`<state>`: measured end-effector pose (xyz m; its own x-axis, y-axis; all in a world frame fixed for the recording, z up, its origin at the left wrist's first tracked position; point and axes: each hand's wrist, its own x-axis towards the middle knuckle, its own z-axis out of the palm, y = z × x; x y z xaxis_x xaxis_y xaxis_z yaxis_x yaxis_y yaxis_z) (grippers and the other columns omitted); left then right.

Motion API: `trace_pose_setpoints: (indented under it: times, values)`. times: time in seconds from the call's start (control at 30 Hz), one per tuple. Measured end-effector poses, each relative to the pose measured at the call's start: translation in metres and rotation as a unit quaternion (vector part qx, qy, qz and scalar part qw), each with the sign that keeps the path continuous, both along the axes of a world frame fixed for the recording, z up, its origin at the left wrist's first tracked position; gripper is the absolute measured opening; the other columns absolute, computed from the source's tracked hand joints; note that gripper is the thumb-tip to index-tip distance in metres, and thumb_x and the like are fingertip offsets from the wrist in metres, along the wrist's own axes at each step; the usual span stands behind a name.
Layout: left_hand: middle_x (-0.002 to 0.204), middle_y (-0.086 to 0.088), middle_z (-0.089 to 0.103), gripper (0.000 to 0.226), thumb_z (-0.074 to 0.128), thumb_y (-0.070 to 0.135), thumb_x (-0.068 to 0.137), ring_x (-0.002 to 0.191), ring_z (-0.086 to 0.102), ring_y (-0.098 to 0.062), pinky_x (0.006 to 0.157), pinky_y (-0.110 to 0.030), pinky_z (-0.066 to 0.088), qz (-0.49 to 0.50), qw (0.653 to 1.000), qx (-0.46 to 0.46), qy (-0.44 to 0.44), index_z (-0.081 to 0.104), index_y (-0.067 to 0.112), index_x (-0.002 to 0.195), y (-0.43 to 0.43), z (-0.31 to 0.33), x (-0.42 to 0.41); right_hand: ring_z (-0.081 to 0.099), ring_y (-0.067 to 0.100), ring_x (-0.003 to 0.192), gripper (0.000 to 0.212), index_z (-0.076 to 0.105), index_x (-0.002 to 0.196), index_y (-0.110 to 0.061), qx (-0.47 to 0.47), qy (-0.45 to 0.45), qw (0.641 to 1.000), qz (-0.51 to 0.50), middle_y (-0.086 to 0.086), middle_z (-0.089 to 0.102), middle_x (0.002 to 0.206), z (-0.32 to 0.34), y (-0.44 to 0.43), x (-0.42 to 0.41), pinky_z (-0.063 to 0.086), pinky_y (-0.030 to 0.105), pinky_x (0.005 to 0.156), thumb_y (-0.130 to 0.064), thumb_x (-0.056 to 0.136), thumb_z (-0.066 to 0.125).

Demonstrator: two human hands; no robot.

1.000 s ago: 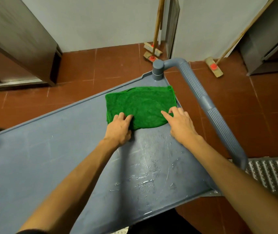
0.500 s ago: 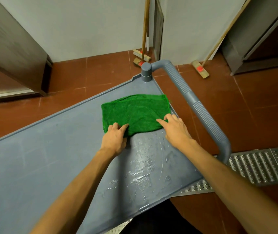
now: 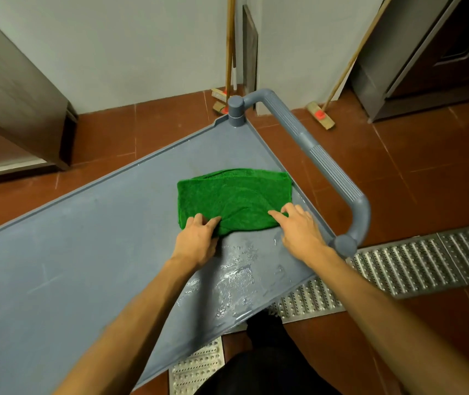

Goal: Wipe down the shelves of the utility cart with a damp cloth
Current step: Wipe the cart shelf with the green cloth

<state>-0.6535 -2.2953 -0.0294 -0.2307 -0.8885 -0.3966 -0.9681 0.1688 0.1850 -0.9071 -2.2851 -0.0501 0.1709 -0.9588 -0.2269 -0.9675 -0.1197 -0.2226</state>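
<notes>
A folded green cloth (image 3: 234,199) lies flat on the grey top shelf (image 3: 85,252) of the utility cart, near the handle end. My left hand (image 3: 197,242) presses on the cloth's near left corner with straight fingers. At the near right corner my right hand (image 3: 299,230) rests, fingertips on the cloth's edge. Wet streaks (image 3: 236,277) shine on the shelf between my forearms.
The cart's grey handle bar (image 3: 330,169) curves along the right end. Brooms (image 3: 320,116) lean on the white wall behind. A metal floor grate (image 3: 416,266) runs to the right on red tiles. A steel cabinet (image 3: 13,109) stands at the left.
Both hands have drawn the cloth back toward me along the shelf, away from the far corner post. The wet patch near me looks wider.
</notes>
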Motion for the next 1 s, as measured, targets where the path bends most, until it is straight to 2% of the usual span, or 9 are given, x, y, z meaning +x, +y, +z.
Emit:
trace_pose_setpoints:
  times: [0.2, 0.33, 0.53, 0.73, 1.0]
  values:
    - [0.128, -0.013, 0.046, 0.058, 0.05, 0.032, 0.101, 0.119, 0.045, -0.031, 0.096, -0.042, 0.047, -0.029, 1.0, 0.001, 0.001, 0.032, 0.023, 0.155, 0.029, 0.001, 0.003, 0.044, 0.025, 0.112, 0.067, 0.039, 0.148, -0.025, -0.005, -0.007, 0.999, -0.041, 0.007, 0.046, 0.127, -0.003, 0.041, 0.005, 0.041, 0.037, 0.094, 0.001, 0.087, 0.053]
    - [0.128, -0.013, 0.046, 0.058, 0.05, 0.032, 0.101, 0.119, 0.045, -0.031, 0.093, -0.043, 0.049, -0.036, 0.999, 0.003, 0.005, 0.031, 0.023, 0.155, 0.05, 0.002, 0.006, 0.045, 0.025, 0.113, 0.066, 0.041, 0.146, -0.025, -0.005, -0.019, 0.998, -0.063, 0.007, 0.048, 0.125, -0.005, 0.066, 0.01, 0.044, 0.039, 0.093, -0.003, 0.086, 0.058]
    - [0.126, -0.013, 0.045, 0.058, 0.049, 0.032, 0.101, 0.118, 0.044, -0.03, 0.091, -0.042, 0.049, -0.046, 0.999, -0.004, 0.007, 0.03, 0.024, 0.155, 0.078, 0.001, 0.014, 0.048, 0.026, 0.108, 0.062, 0.045, 0.143, -0.023, -0.016, -0.009, 0.995, -0.094, 0.007, 0.051, 0.12, -0.005, 0.102, 0.024, 0.042, 0.038, 0.092, -0.005, 0.084, 0.053]
    - [0.127, -0.013, 0.046, 0.058, 0.049, 0.031, 0.102, 0.119, 0.044, -0.031, 0.094, -0.043, 0.049, -0.05, 0.999, -0.006, 0.017, 0.03, 0.024, 0.155, 0.103, 0.0, 0.026, 0.053, 0.026, 0.106, 0.045, 0.05, 0.139, -0.023, -0.027, -0.019, 0.992, -0.126, 0.006, 0.054, 0.117, -0.004, 0.128, 0.04, 0.045, 0.038, 0.089, -0.016, 0.095, 0.048]
    - [0.126, -0.012, 0.047, 0.058, 0.052, 0.027, 0.1, 0.119, 0.045, -0.029, 0.093, -0.043, 0.05, -0.03, 0.998, 0.001, 0.053, 0.033, 0.029, 0.155, 0.138, 0.0, 0.054, 0.055, 0.025, 0.106, 0.042, 0.053, 0.138, -0.023, -0.023, -0.015, 0.993, -0.114, 0.004, 0.056, 0.115, 0.0, 0.144, 0.062, 0.05, 0.038, 0.087, -0.018, 0.096, 0.049]
